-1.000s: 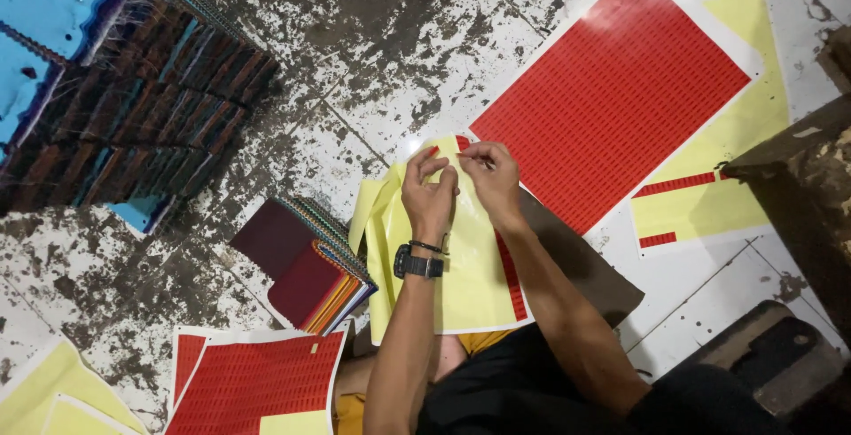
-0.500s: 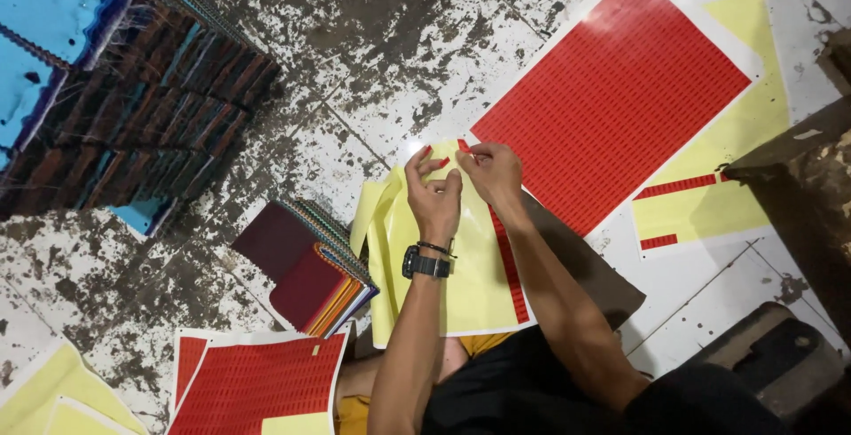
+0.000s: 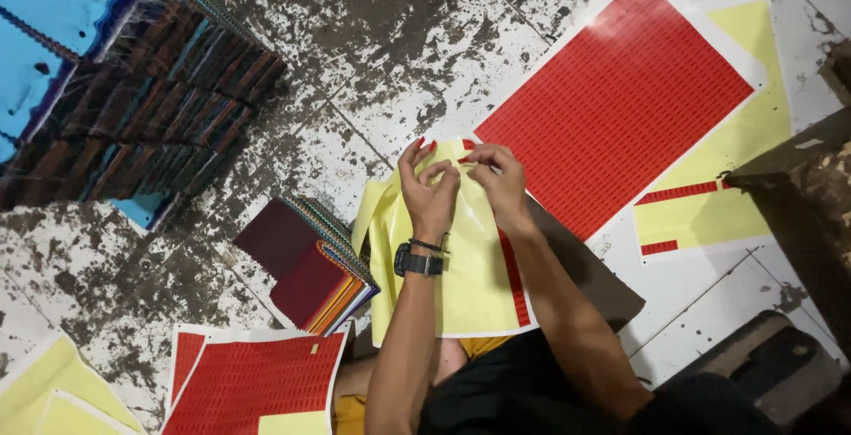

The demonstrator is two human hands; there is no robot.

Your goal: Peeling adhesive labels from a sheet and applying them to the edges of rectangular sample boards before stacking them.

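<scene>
Both hands met at the top edge of the yellow backing sheet [image 3: 461, 266] on the lap — left hand [image 3: 432, 191] steadying it, right hand [image 3: 498, 178] fingers pinched on a small red sticker [image 3: 464, 159]; a full red sticker sheet [image 3: 620, 107] lay on the floor [image 3: 372, 36] nearby.

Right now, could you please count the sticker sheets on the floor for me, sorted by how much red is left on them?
Mostly red sheets: 2, the large one and the lower one
Mostly yellow sheets: 3, under the hands, at right, at the lower-left corner
Total: 5
</scene>
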